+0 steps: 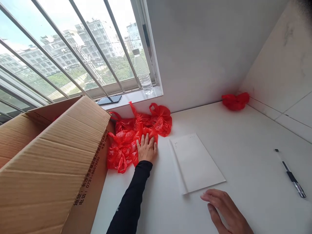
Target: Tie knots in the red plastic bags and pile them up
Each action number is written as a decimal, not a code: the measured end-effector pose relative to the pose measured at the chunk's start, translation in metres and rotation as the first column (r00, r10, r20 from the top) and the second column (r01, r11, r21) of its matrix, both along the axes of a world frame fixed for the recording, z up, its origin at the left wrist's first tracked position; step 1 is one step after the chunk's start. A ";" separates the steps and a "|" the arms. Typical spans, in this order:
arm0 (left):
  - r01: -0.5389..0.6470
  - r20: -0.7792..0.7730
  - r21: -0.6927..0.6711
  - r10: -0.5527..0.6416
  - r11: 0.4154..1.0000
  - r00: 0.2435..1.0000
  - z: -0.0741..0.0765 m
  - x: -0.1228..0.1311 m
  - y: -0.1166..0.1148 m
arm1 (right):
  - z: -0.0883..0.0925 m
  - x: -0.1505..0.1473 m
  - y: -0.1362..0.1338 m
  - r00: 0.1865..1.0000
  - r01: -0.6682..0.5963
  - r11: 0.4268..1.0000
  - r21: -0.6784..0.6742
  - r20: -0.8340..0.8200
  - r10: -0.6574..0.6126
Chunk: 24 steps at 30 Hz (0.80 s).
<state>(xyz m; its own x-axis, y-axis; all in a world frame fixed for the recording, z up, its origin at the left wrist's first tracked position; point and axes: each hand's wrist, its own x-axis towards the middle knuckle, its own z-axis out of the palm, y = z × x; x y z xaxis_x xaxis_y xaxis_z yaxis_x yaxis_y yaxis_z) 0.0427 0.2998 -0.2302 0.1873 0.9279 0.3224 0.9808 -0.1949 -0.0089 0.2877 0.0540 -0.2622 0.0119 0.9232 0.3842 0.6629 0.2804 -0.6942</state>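
Observation:
My left hand lies with fingers spread on a heap of red plastic bags, pressed against the bags nearest the table's middle. Several bags are bunched there, some with knotted handles; what is inside them is hidden. My right hand hovers at the lower right, fingers loosely curved and thumb apart, with nothing in it. Just beyond its fingertips is a white paper pad with a few small marks along its far edge.
An open cardboard box stands at the left. A phone and a water bottle rest on the sill by the barred window. Another red bag sits in the far corner. A black pen lies at the right.

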 end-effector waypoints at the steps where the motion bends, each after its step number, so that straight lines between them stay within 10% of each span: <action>1: -0.006 -0.006 0.005 0.006 1.000 1.000 0.000 0.001 0.001 | 0.002 0.001 0.007 0.993 -0.039 0.997 0.065 0.110 0.032; 10: 0.012 0.023 0.068 -0.013 0.998 1.000 0.016 0.000 -0.002 | -0.004 0.022 0.031 0.752 -0.043 0.995 0.086 0.658 -0.024; 16: -0.012 0.104 0.104 0.001 0.995 0.995 0.014 -0.010 -0.003 | 0.019 0.048 0.025 0.869 0.062 0.998 0.005 0.491 -0.056; 24: -0.075 0.098 0.043 0.071 0.996 0.993 -0.012 -0.009 0.010 | 0.047 0.182 0.207 0.850 0.451 0.890 0.069 0.270 -0.452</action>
<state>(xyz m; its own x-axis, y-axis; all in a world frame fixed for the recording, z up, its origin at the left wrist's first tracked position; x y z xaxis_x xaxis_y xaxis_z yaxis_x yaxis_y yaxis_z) 0.0336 0.3101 -0.2424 0.0852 0.9216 0.3786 0.9891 -0.1241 0.0795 0.4700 0.2608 -0.2149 0.3222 0.8402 0.4362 0.8784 -0.0935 -0.4686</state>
